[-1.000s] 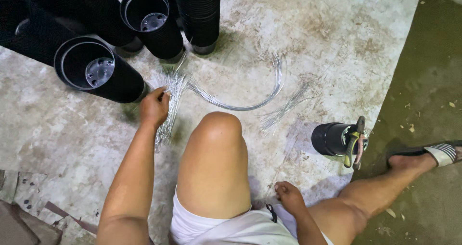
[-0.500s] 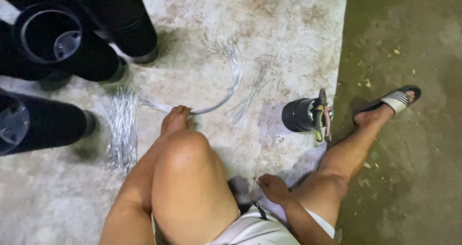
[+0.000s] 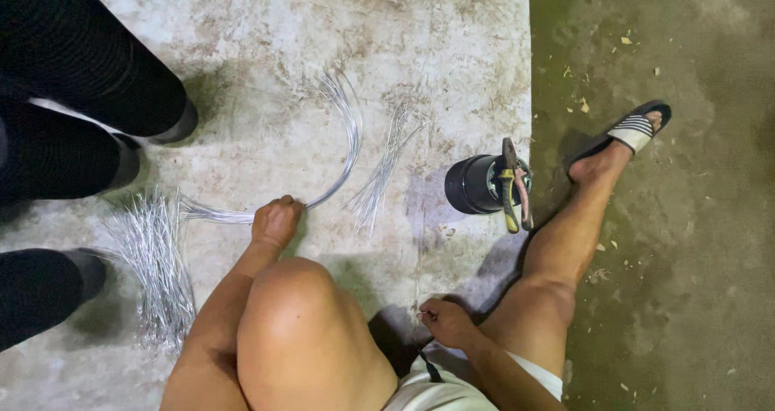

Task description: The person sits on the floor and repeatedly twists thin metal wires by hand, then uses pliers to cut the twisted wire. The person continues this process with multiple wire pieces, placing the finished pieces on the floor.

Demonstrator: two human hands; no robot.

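Both hands have shifted: my left hand (image 3: 276, 221) now clenches the curved wire bundle (image 3: 343, 148), my right hand (image 3: 446, 320) rests half-curled, empty, by my thigh.

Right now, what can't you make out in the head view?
- Left hand grip on the curved wire bundle: fingers curl under, so contact is hidden.
- Right hand: whether it holds anything cannot be told.
- Black pots: cut off by the left edge.
- Pliers on the black cup: tips hidden.
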